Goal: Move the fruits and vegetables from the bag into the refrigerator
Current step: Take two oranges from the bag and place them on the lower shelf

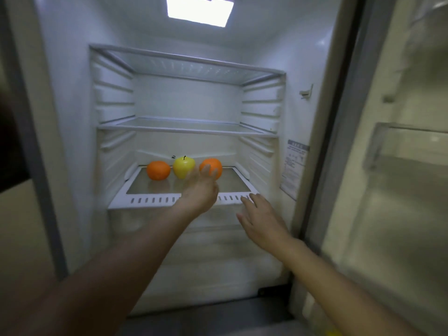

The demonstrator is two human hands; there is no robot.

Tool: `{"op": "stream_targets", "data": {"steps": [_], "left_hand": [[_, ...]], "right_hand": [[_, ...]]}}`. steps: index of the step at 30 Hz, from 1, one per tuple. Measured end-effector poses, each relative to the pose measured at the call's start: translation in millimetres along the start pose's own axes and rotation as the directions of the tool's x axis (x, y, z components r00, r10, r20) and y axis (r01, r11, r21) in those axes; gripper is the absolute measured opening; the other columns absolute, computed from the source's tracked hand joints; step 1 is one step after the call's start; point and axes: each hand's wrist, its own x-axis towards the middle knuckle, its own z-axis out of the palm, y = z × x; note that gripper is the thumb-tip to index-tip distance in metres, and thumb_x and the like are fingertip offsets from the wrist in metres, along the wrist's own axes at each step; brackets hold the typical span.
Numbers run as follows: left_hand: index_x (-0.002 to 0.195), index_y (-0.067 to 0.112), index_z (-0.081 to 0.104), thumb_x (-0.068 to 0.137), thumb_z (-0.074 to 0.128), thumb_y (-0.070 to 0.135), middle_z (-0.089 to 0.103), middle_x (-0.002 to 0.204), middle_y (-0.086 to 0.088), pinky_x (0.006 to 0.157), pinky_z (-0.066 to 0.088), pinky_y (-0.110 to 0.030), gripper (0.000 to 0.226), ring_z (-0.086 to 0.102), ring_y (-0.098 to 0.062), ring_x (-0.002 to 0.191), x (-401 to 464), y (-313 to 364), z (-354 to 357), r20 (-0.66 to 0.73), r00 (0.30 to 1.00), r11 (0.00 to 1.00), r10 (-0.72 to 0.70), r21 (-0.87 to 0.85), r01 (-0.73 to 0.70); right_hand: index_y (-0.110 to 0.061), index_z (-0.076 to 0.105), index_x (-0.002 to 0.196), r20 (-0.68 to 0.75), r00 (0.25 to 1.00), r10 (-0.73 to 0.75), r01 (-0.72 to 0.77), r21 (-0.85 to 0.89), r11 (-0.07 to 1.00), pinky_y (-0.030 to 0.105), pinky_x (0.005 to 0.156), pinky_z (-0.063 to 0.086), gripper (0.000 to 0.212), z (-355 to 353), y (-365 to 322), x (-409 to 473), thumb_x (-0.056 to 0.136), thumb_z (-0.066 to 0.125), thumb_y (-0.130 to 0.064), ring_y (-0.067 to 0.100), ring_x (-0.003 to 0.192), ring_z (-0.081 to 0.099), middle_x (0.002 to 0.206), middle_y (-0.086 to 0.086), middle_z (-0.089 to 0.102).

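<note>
The refrigerator stands open in front of me. On its lowest glass shelf (145, 201) sit three fruits in a row: an orange (158, 170) at the left, a yellow apple (183, 166) in the middle and a second orange (214, 166) at the right. My left hand (201, 187) reaches over the shelf with straight fingers, its fingertips at the right orange; whether they touch it I cannot tell. My right hand (260, 220) hovers open at the shelf's front right corner and holds nothing. The bag is out of sight.
Two bare glass shelves (186, 128) sit higher in the compartment. A clear drawer (135, 221) lies under the fruit shelf. The open door with its bins (407, 151) stands at my right, and a label (294, 166) is on the right inner wall.
</note>
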Motion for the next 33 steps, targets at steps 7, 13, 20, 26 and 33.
{"op": "stream_targets", "data": {"steps": [7, 13, 20, 26, 33], "left_hand": [[0.130, 0.012, 0.047, 0.088, 0.052, 0.029, 0.050, 0.132, -0.011, 0.097, 0.038, -0.044, 0.046, 0.045, -0.032, 0.120, -145, 55, -52, -0.029, 0.992, 0.993, -0.120, -0.027, 0.119], [0.136, 0.015, 0.038, 0.091, 0.046, 0.035, 0.042, 0.139, -0.009, 0.100, 0.034, -0.043, 0.050, 0.039, -0.031, 0.126, -242, 83, -85, 0.101, 0.972, 0.977, -0.214, 0.024, 0.213], [0.141, 0.016, 0.033, 0.094, 0.043, 0.036, 0.036, 0.146, -0.010, 0.105, 0.031, -0.045, 0.051, 0.034, -0.031, 0.130, -282, 100, -116, 0.147, 0.978, 0.989, -0.148, 0.012, 0.148], [0.140, 0.013, 0.034, 0.095, 0.042, 0.034, 0.036, 0.146, -0.012, 0.107, 0.030, -0.046, 0.050, 0.033, -0.033, 0.131, -285, 111, -115, 0.175, 0.985, 0.995, 0.013, -0.096, 0.004], [0.139, 0.012, 0.036, 0.095, 0.043, 0.030, 0.038, 0.143, -0.012, 0.103, 0.032, -0.047, 0.048, 0.036, -0.034, 0.128, -314, 111, -111, 0.197, 0.968, 0.971, 0.156, -0.210, -0.113]], "right_hand": [[-0.010, 0.042, 0.134, -0.006, 0.994, -0.107, 0.107, -0.007, 0.994, 0.037, 0.108, 0.031, 0.045, -21, -19, -92, 0.097, 0.039, -0.036, 0.025, 0.129, 0.036, 0.135, 0.011, 0.044], [-0.007, 0.039, 0.137, -0.018, 0.989, -0.147, 0.147, -0.002, 0.989, 0.038, 0.110, 0.027, 0.047, -30, -28, -173, 0.098, 0.037, -0.033, 0.028, 0.133, 0.029, 0.136, 0.014, 0.043], [-0.007, 0.036, 0.141, -0.056, 0.996, -0.064, 0.063, -0.027, 0.998, 0.036, 0.115, 0.016, 0.050, -46, -33, -234, 0.098, 0.037, -0.033, 0.030, 0.140, 0.022, 0.143, 0.016, 0.038], [-0.006, 0.043, 0.134, -0.105, 0.989, 0.101, -0.111, -0.096, 0.989, 0.041, 0.114, 0.022, 0.046, -55, -29, -282, 0.098, 0.036, -0.032, 0.034, 0.136, 0.029, 0.138, 0.017, 0.043], [-0.008, 0.041, 0.138, -0.146, 0.945, 0.293, -0.312, -0.129, 0.941, 0.038, 0.117, 0.017, 0.045, -63, -42, -345, 0.098, 0.040, -0.030, 0.032, 0.139, 0.025, 0.142, 0.017, 0.041]]}}
